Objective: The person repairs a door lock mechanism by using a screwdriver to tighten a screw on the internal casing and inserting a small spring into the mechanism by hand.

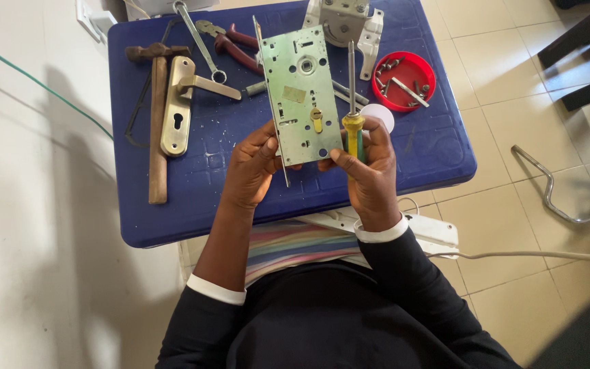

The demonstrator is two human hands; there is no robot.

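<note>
Gripping the lock case (298,96), left hand (250,167) and right hand (370,171), which also pinches a screwdriver (352,102), hide its lower edge.

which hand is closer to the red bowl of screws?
Right. The right hand, gripping the yellow-handled screwdriver, sits just below-left of the red bowl; the left hand is farther left, holding the lock case.

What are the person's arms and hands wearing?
Both arms wear long black sleeves, each ending in a white cuff. The left sleeve is pushed up, so its white cuff sits high and the forearm is bare. The right sleeve reaches the wrist, where its white cuff shows. The left hand and right hand are bare: no gloves, and no rings or watch visible.
</note>
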